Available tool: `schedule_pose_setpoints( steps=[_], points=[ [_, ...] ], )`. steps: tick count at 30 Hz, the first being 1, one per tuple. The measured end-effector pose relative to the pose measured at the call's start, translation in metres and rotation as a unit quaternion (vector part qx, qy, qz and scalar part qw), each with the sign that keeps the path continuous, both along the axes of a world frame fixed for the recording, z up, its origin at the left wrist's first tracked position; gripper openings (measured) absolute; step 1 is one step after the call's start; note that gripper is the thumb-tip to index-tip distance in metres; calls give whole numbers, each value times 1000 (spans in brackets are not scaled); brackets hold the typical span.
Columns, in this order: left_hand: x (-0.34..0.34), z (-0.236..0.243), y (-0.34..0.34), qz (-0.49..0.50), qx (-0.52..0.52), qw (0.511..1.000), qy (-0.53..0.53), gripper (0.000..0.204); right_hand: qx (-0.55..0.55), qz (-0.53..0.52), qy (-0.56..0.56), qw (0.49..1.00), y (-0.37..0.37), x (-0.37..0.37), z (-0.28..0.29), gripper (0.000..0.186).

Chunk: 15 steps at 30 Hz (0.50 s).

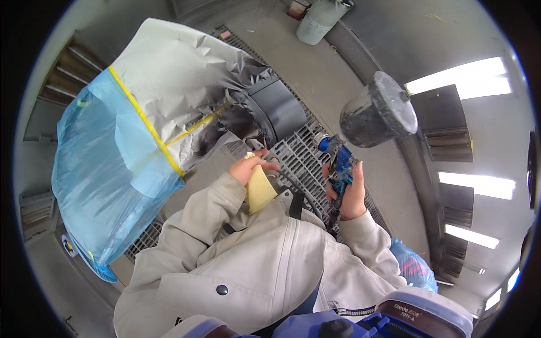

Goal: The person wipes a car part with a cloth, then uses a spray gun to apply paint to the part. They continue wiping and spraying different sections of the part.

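Note:
My right hand (355,194) is wrapped around the grip of a blue spray gun (341,160). On top of the gun sits a large, dark, paint-stained cup (372,112), tilted to the right. A folded pale-yellow cloth (260,190) hangs from my closed left hand (247,168), which is in front of my chest. Behind the hands a dark hose (298,188) curves down toward the gun, partly hidden by my jacket. Just beyond my left hand is a smooth dark-grey panel (276,110), apart from both hands, with masking around it.
White masking paper (174,67), yellow tape (138,112) and blue plastic film (107,169) cover a large body at left. Metal floor grating (298,146) runs beneath. A grey bin (321,22) stands far off; a blue bag (414,265) lies at right. Lit wall panels (476,186) line the right.

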<state>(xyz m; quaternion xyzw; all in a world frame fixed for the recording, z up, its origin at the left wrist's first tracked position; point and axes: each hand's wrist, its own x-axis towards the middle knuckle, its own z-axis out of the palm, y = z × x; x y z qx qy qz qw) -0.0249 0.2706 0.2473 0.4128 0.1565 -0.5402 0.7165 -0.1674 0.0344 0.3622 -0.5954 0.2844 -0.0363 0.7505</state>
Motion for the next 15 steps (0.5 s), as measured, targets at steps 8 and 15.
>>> schedule_pose_setpoints(
  steps=[8, 15],
  points=[
    [-10, 27, 4, 54, -11, 997, 61, 59, 93, 8, -14, 996, 5, -16, -11, 68],
    [-15, 25, 3, 50, -33, 997, 45, 58, 79, 17, -14, 997, 17, -24, -15, 66]
  ],
)
